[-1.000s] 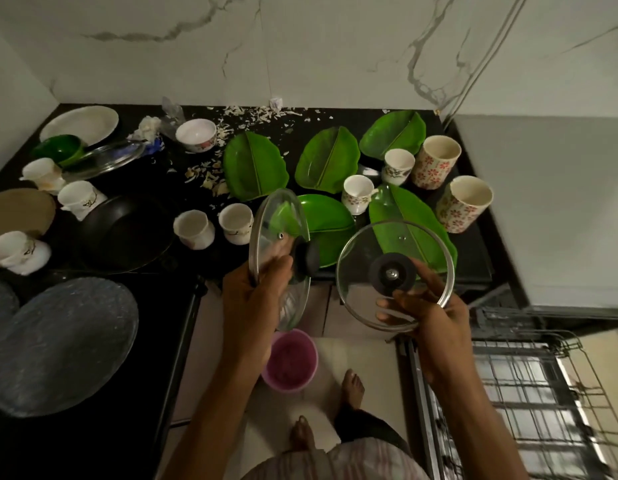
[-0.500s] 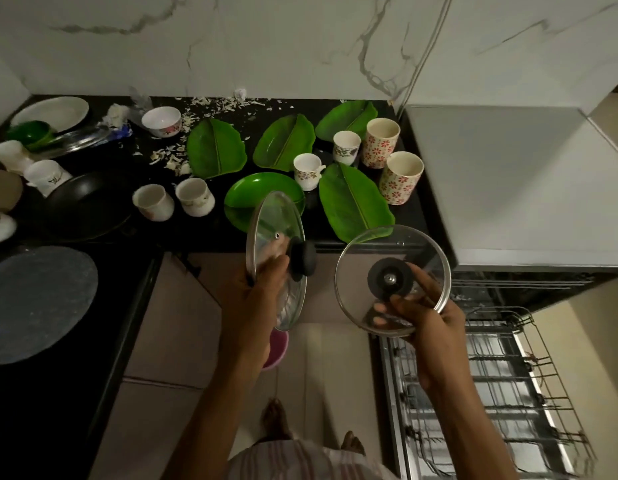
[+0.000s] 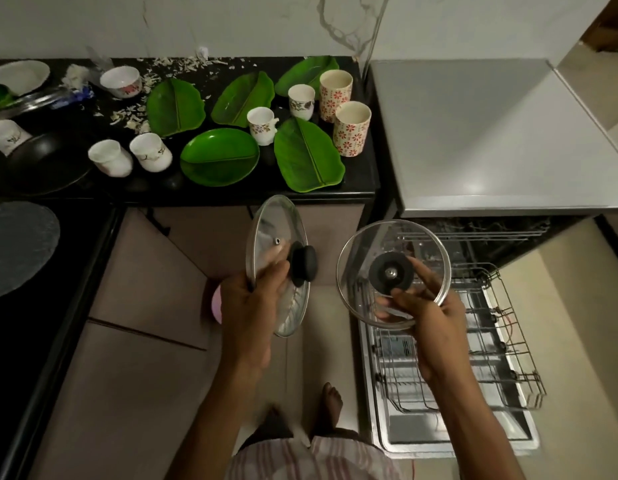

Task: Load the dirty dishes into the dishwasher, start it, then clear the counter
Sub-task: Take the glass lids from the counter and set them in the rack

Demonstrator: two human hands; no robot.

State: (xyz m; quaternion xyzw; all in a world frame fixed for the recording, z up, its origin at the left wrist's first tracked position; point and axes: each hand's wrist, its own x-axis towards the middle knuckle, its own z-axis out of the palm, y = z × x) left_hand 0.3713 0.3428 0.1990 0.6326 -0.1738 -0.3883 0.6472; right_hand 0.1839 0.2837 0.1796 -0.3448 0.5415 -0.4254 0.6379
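I had a glass lid in each hand: my left hand gripped the upright lid by its rim, my right hand pinched the flatter lid at its edge. Over the last second my view swung right, bringing the pulled-out dishwasher rack beneath the right lid, leaving the counter and its green plates behind; racking looked next

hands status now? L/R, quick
Left hand: closed, grip on the rim of a glass lid.
Right hand: closed, grip on a second glass lid.
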